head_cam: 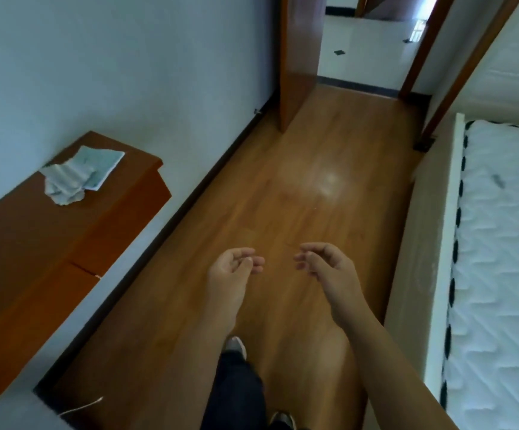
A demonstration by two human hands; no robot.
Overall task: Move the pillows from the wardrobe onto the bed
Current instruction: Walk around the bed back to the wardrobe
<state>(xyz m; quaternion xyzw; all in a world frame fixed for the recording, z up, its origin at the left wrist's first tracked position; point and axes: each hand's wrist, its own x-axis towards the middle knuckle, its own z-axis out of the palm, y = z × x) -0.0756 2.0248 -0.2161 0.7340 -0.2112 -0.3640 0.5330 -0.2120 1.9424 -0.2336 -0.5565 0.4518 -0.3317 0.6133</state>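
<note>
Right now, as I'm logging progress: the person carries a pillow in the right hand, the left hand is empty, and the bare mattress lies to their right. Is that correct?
One thing is wrong: the right hand holds no pillow. In the head view its fingers are loosely curled round nothing, as are those of the left hand. The bare mattress does lie to their right.
</note>
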